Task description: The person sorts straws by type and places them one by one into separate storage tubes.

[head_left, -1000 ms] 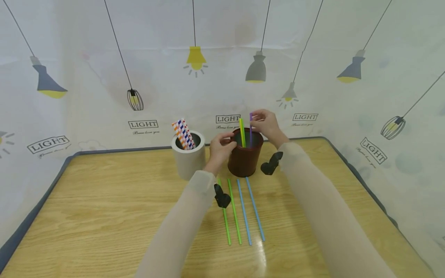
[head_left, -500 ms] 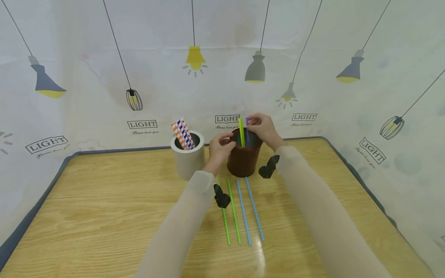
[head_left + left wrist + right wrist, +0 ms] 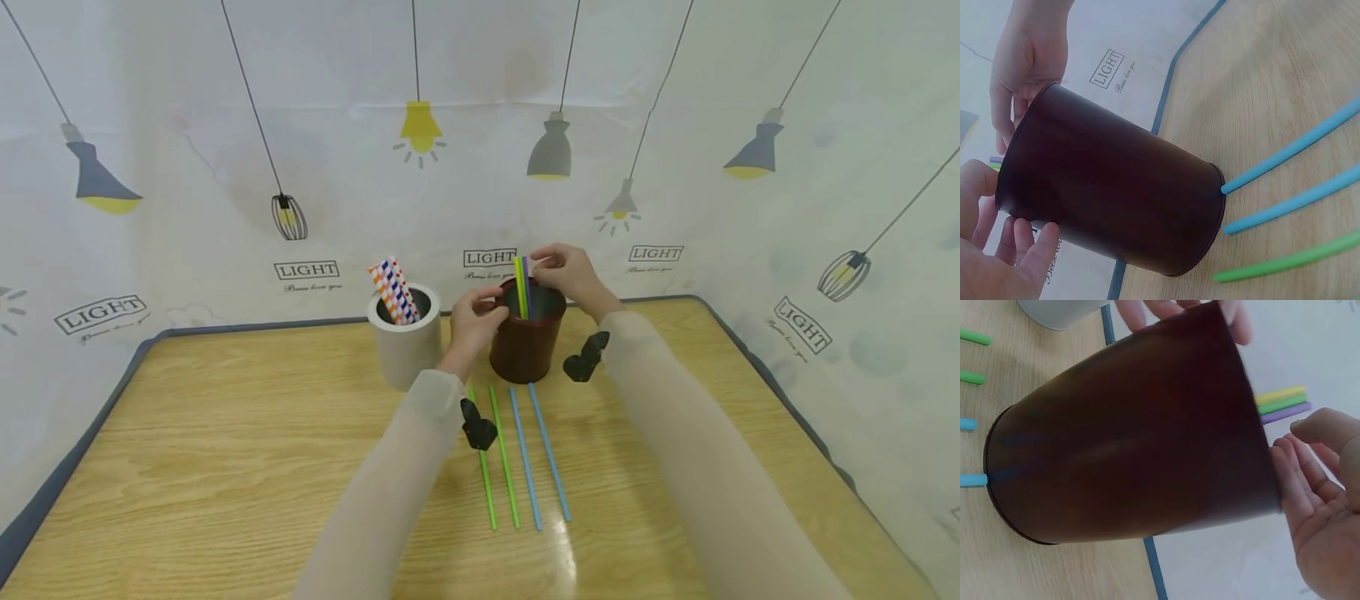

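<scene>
Head view, left to right: a grey cup (image 3: 406,340) with striped straws (image 3: 393,290) is seen. The brown cup (image 3: 527,343) is steadied at its rim by the left hand (image 3: 474,321). The purple straw (image 3: 527,287) stands inside it, and it cannot be told whether the right hand (image 3: 570,273) is still pinching it. If the cup is bumped, it could be tipped over onto the loose straws (image 3: 522,454).

1. Cup (image 3: 527,342): dark brown.
2. Straws standing in it: yellow straw (image 3: 517,283), green straw (image 3: 521,287), purple straw (image 3: 527,283).
3. Second cup (image 3: 406,337): pale grey.
4. Paper straws (image 3: 393,289): orange, blue and red stripes on white.
5. Straws on the table: two green straws (image 3: 495,454), two blue straws (image 3: 536,454).
6. Table (image 3: 225,433): light wood grain, grey edge.
7. Backdrop (image 3: 225,125): white, with grey and yellow lamp prints.
</scene>
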The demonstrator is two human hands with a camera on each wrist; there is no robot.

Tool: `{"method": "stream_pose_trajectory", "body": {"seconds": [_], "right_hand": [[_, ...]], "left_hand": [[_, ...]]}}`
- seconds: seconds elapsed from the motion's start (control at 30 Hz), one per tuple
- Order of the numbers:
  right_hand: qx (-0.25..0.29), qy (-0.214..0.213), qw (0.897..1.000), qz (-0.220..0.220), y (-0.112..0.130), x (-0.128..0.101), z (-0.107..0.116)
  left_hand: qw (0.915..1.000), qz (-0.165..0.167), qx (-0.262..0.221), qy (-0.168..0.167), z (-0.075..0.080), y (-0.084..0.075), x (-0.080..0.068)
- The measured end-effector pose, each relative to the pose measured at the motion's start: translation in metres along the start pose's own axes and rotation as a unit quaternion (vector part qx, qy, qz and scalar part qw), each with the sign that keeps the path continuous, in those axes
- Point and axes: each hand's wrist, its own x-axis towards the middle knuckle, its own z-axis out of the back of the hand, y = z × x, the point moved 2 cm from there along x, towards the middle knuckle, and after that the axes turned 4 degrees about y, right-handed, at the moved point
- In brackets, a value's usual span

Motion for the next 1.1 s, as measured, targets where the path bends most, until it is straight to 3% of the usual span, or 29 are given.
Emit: {"method": "stream_pose_trajectory", "body": {"seconds": [0.23,0.4,0.6,0.8,1.1], "right_hand": [[0.059,0.020,0.997,-0.041,0.005,-0.006,0.009],[0.072,0.038,0.995,-0.065,0.007,-0.014,0.015],[0.074,0.064,0.990,-0.100,0.004,-0.025,0.023],[0.059,0.093,0.988,-0.105,0.001,-0.037,0.028],[0.066,0.091,0.987,-0.112,-0.005,-0.062,0.030]], "left_hand": [[1.0000,-0.003,-0.004,0.001,0.001,0.000,0.000],[1.0000,-0.003,-0.006,0.000,0.001,0.000,-0.001],[1.0000,0.001,-0.004,0.002,0.000,-0.001,-0.002],[1.0000,0.008,-0.001,-0.001,0.001,-0.002,-0.002],[1.0000,0.005,0.001,0.002,0.000,-0.001,-0.002]]}}
